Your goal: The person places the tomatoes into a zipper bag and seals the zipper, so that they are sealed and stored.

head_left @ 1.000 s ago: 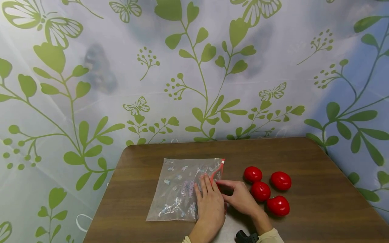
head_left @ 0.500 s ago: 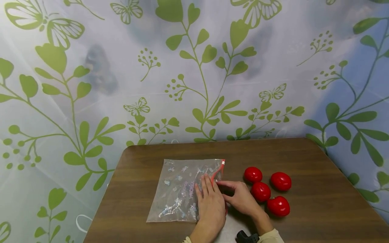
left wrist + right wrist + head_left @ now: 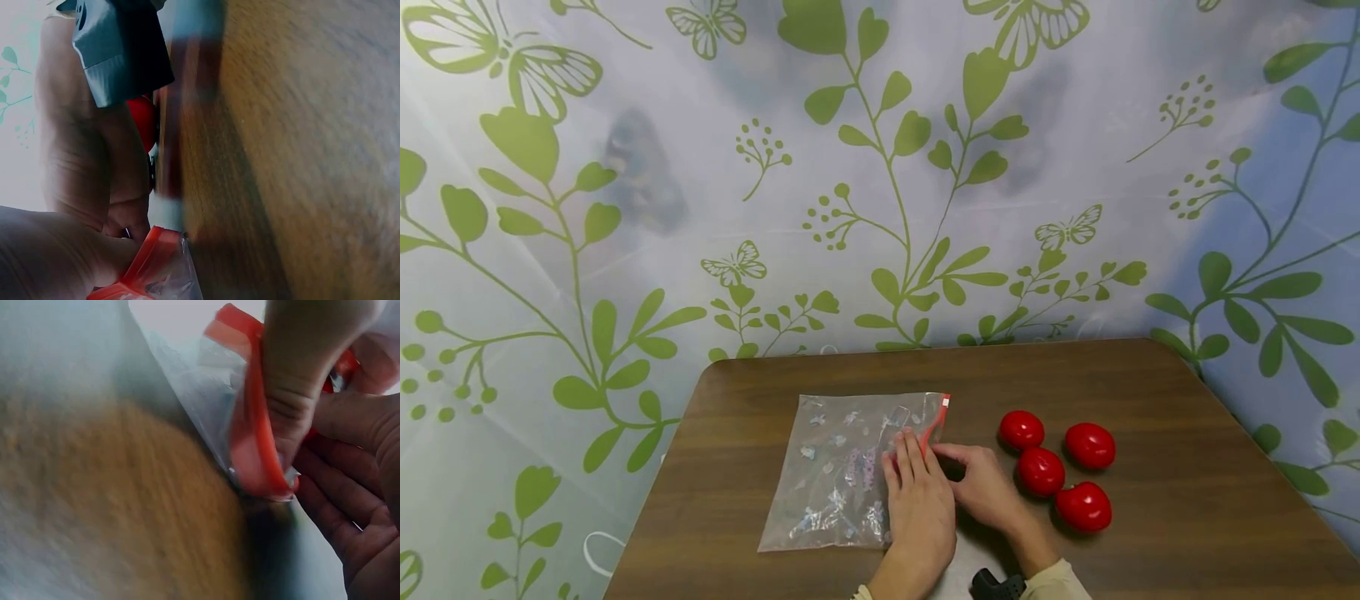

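A clear printed zip bag lies flat on the table, its red-edged mouth facing right. My left hand rests on the bag's right side with fingers straight. In the right wrist view its thumb hooks inside the mouth, with the red strip bowed around it, so thumb and fingers grip the upper layer. My right hand is at the same mouth, index finger and thumb bent and pinching at the red edge. The left hand hides part of this. Red shows between the right hand's thumb and the left thumb.
Several glossy red tomatoes stand in a loose group right of the right hand. A black wrist mount sits by the right sleeve. The brown wooden table ends at a leaf-printed curtain.
The head view has shifted slightly. Both hands stay at the bag's mouth with only small movements, and the bag's upper right corner has flexed a little. The tomatoes keep their places.
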`<state>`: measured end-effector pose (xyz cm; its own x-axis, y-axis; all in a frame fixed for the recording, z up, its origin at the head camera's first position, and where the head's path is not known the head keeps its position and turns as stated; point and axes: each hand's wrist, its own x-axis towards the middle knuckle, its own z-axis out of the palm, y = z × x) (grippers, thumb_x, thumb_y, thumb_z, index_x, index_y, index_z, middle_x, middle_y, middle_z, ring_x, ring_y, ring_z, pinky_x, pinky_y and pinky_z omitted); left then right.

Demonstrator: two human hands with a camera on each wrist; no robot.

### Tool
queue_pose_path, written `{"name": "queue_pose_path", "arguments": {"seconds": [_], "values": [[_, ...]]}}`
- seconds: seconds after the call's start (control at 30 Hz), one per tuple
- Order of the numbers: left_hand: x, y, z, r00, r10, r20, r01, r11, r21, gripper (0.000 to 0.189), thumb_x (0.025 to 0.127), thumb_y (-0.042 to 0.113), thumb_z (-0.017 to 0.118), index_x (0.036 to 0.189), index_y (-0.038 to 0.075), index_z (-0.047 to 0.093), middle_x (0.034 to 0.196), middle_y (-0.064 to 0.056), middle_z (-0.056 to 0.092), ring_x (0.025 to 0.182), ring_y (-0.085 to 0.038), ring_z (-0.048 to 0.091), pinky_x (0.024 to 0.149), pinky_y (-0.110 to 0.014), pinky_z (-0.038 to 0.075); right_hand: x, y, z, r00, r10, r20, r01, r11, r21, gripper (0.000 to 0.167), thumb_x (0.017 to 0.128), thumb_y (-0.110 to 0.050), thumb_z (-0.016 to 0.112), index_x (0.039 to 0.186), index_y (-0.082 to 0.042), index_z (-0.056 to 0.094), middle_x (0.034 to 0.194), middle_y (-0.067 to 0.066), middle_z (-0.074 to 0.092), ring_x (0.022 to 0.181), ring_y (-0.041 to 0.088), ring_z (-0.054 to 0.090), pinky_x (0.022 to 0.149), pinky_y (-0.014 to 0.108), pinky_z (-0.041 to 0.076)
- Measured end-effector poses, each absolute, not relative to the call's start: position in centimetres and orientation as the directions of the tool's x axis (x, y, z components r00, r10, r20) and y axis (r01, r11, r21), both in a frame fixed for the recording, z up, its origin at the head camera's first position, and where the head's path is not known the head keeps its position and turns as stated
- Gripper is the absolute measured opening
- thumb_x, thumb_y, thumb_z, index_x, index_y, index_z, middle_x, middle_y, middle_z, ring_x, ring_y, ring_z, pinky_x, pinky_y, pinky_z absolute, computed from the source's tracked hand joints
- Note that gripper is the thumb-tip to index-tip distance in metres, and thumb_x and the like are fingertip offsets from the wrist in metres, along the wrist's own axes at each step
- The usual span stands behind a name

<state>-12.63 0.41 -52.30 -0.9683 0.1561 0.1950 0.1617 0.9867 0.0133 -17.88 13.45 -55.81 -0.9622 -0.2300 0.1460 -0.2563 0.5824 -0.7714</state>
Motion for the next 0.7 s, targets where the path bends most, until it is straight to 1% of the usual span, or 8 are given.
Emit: {"name": "queue_pose_path", "arguments": {"seconds": [0.17, 0.33, 0.4, 0.57, 0.7], "values": [[-12.8, 0.4, -52.3, -0.975, 0.155, 0.162, 0.16, 0.987, 0.016, 0.072, 0.095, 0.019, 0.078, 0.158, -0.004, 0.052, 0.171, -0.029, 0.04, 0.163, -0.041, 0.038, 0.129, -0.06, 0.034, -17.9, 13.7, -55.7, -0.963, -0.224, 0.147, -0.254, 0.592, -0.765, 0.046, 0.089, -0.014, 0.09, 0.134, -0.016, 0.08, 0.135, 0.003, 0.078, 0.127, 0.024, 0.074, 0.113, 0.058, 0.054], [-12.8, 0.5, -52.4, -0.972, 0.154, 0.178, 0.157, 0.988, 0.005, 0.076, 0.091, 0.019, 0.081, 0.158, -0.004, 0.052, 0.171, -0.028, 0.042, 0.162, -0.04, 0.039, 0.129, -0.06, 0.034, -18.0, 13.6, -55.7, -0.957, -0.221, 0.188, -0.286, 0.611, -0.738, 0.045, 0.087, -0.013, 0.091, 0.131, -0.013, 0.081, 0.131, 0.006, 0.08, 0.124, 0.027, 0.076, 0.11, 0.057, 0.056], [-12.8, 0.5, -52.4, -0.969, 0.151, 0.196, 0.154, 0.988, 0.0, 0.073, 0.093, 0.018, 0.079, 0.157, -0.004, 0.052, 0.17, -0.027, 0.044, 0.161, -0.039, 0.041, 0.128, -0.059, 0.036, -18.1, 13.3, -55.8, -0.954, -0.22, 0.202, -0.296, 0.609, -0.736, 0.045, 0.085, -0.013, 0.091, 0.129, -0.013, 0.082, 0.129, 0.005, 0.081, 0.121, 0.025, 0.077, 0.109, 0.056, 0.057], [-12.8, 0.6, -52.4, -0.961, 0.139, 0.237, 0.141, 0.99, -0.008, 0.056, 0.102, 0.016, 0.065, 0.154, -0.002, 0.056, 0.168, -0.025, 0.048, 0.158, -0.038, 0.045, 0.127, -0.058, 0.038, -18.3, 12.6, -56.0, -0.945, -0.243, 0.217, -0.32, 0.571, -0.756, 0.043, 0.085, -0.012, 0.09, 0.127, -0.016, 0.083, 0.124, -0.001, 0.082, 0.115, 0.016, 0.077, 0.106, 0.05, 0.06], [-12.8, 0.6, -52.4, -0.962, 0.132, 0.24, 0.135, 0.991, -0.005, 0.055, 0.102, 0.015, 0.063, 0.154, -0.002, 0.057, 0.167, -0.025, 0.048, 0.158, -0.038, 0.046, 0.127, -0.058, 0.038, -18.4, 12.5, -56.2, -0.938, -0.263, 0.223, -0.337, 0.56, -0.757, 0.044, 0.086, -0.01, 0.089, 0.129, -0.014, 0.082, 0.125, 0.0, 0.082, 0.115, 0.016, 0.077, 0.106, 0.051, 0.06]]}}
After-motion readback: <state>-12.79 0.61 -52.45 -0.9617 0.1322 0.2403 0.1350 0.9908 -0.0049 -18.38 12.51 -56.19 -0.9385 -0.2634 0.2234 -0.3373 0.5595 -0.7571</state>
